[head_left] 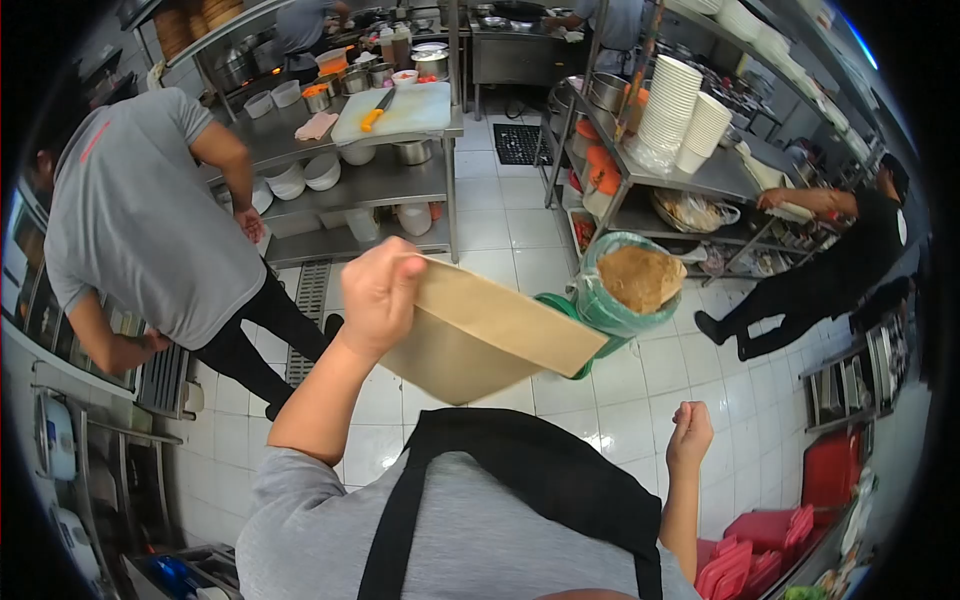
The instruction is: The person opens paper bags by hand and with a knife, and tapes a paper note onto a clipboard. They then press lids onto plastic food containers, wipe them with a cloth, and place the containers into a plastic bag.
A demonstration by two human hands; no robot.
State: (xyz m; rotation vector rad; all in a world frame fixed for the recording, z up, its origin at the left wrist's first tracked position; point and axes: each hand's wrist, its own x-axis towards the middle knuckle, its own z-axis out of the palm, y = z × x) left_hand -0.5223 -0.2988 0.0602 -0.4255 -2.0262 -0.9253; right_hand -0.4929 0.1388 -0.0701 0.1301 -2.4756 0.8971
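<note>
My left hand (382, 300) grips beige sheet (505, 312) left of bin (612, 318); pinch corner firmly. Right hand (690, 434) clenched, contents unclear.

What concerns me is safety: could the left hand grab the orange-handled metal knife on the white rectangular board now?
Probably not: the left hand grips a flat-sided beige object, and the knife lies beyond it, likely out of reach.

And beyond the grip (382, 300), a knife (373, 119) is laid on a white board (420, 108); farther right, white containers (664, 110) are stacked!
</note>
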